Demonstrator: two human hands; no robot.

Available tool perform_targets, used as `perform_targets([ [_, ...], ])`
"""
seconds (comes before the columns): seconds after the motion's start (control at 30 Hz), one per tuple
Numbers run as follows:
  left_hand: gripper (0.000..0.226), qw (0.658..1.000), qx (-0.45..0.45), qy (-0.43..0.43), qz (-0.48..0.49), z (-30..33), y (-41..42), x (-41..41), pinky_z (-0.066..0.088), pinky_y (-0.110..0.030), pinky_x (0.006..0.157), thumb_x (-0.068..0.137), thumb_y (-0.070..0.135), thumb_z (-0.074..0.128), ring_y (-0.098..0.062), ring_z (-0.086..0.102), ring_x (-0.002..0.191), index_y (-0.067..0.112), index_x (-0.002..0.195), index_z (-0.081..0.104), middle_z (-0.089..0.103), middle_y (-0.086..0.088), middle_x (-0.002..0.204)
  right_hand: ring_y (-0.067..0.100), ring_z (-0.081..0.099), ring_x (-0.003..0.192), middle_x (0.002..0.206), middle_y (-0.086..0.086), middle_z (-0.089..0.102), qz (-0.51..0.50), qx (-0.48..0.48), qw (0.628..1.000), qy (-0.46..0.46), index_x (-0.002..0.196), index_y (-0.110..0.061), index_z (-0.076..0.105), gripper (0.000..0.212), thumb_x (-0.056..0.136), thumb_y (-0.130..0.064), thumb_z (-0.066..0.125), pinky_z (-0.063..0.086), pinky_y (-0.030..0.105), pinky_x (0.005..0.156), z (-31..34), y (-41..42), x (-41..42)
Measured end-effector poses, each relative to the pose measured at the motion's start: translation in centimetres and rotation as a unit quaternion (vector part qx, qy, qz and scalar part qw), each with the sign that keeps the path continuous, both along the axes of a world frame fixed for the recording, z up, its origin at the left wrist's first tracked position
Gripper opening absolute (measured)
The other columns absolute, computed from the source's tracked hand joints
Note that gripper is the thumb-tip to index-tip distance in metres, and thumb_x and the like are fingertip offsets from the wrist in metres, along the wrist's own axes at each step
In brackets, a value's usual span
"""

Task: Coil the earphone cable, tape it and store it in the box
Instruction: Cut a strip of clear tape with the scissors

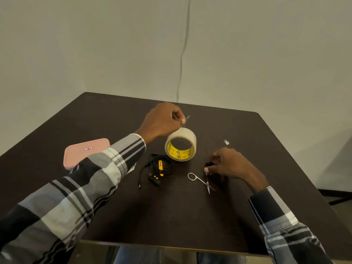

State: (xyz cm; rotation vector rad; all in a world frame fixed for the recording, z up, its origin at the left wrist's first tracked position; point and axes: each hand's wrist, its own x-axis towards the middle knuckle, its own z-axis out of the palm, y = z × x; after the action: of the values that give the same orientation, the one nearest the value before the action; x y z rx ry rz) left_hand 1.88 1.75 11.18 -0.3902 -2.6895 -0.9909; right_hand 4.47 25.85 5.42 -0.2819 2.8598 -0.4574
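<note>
A black earphone cable (161,167) with orange parts lies coiled on the dark table (171,216). Just behind it a roll of clear tape (180,144) with a yellow core hangs tilted from its pulled-out strip. My left hand (162,121) pinches the end of that strip above the roll. My right hand (226,164) is low over the table, fingers curled at one handle of small silver scissors (201,181). The pink box (85,151) sits closed at the left, partly hidden by my left sleeve.
A small white scrap (226,142) lies on the table at the right. A thin grey cable (182,54) runs down the wall behind the table. The table's front edge is close to my body.
</note>
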Motion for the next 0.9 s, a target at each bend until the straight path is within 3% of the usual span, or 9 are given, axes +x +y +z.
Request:
perform_targets([
  [0.17, 0.008, 1.0, -0.005, 0.006, -0.007, 0.0, -0.2, -0.1, 0.052, -0.032, 0.08, 0.089, 0.028, 0.068, -0.009, 0.065, 0.087, 0.03, 0.081, 0.068, 0.066, 0.012, 0.085, 0.015, 0.068, 0.096, 0.096, -0.007, 0.072, 0.007, 0.029, 1.0, 0.003, 0.096, -0.016, 0.075, 0.012, 0.087, -0.024, 0.075, 0.054, 0.031, 0.088, 0.0, 0.3, -0.3],
  [0.27, 0.007, 1.0, -0.005, 0.01, -0.009, 0.1, -0.3, 0.0, 0.051, -0.03, 0.078, 0.088, 0.028, 0.069, -0.009, 0.065, 0.086, 0.029, 0.081, 0.069, 0.067, 0.011, 0.086, 0.015, 0.068, 0.088, 0.089, -0.004, 0.072, 0.012, 0.04, 0.999, 0.01, 0.086, -0.018, 0.075, 0.005, 0.086, -0.023, 0.074, 0.054, 0.029, 0.077, -0.3, -0.1, -0.4],
  [0.37, 0.007, 1.0, -0.005, 0.01, -0.013, 0.1, -0.3, 0.1, 0.051, -0.029, 0.077, 0.088, 0.027, 0.07, -0.008, 0.065, 0.085, 0.029, 0.081, 0.069, 0.067, 0.011, 0.086, 0.021, 0.067, 0.082, 0.086, 0.003, 0.07, -0.017, 0.06, 0.997, 0.036, 0.078, -0.016, 0.069, 0.01, 0.085, -0.022, 0.068, 0.052, 0.029, 0.067, -0.9, -0.6, -0.9],
  [0.53, 0.007, 1.0, -0.003, 0.012, -0.017, -0.1, -0.2, 0.2, 0.051, -0.03, 0.078, 0.088, 0.027, 0.07, -0.008, 0.065, 0.085, 0.028, 0.081, 0.07, 0.068, 0.011, 0.087, 0.024, 0.055, 0.081, 0.08, 0.001, 0.05, -0.019, 0.092, 0.995, 0.021, 0.075, -0.016, 0.046, 0.027, 0.087, -0.028, 0.067, 0.045, 0.032, 0.067, -0.8, -1.9, -0.9],
  [0.67, 0.005, 1.0, 0.002, 0.012, -0.023, -0.1, -0.3, 0.3, 0.053, -0.033, 0.08, 0.088, 0.025, 0.07, -0.009, 0.065, 0.087, 0.026, 0.082, 0.071, 0.068, 0.01, 0.089, 0.017, 0.055, 0.08, 0.083, -0.001, 0.05, 0.006, 0.111, 0.994, -0.01, 0.089, -0.016, 0.05, 0.026, 0.095, -0.037, 0.063, 0.042, 0.027, 0.066, -0.5, -2.3, -0.8],
  [0.9, 0.005, 1.0, 0.007, 0.009, -0.029, -0.2, -0.6, 0.2, 0.054, -0.036, 0.083, 0.087, 0.025, 0.07, -0.008, 0.064, 0.086, 0.025, 0.082, 0.072, 0.065, 0.013, 0.086, 0.013, 0.048, 0.059, 0.068, 0.001, 0.05, -0.003, 0.102, 0.995, -0.011, 0.067, -0.015, 0.05, 0.036, 0.098, -0.033, 0.056, 0.039, 0.024, 0.055, -0.7, -1.8, -0.6],
])
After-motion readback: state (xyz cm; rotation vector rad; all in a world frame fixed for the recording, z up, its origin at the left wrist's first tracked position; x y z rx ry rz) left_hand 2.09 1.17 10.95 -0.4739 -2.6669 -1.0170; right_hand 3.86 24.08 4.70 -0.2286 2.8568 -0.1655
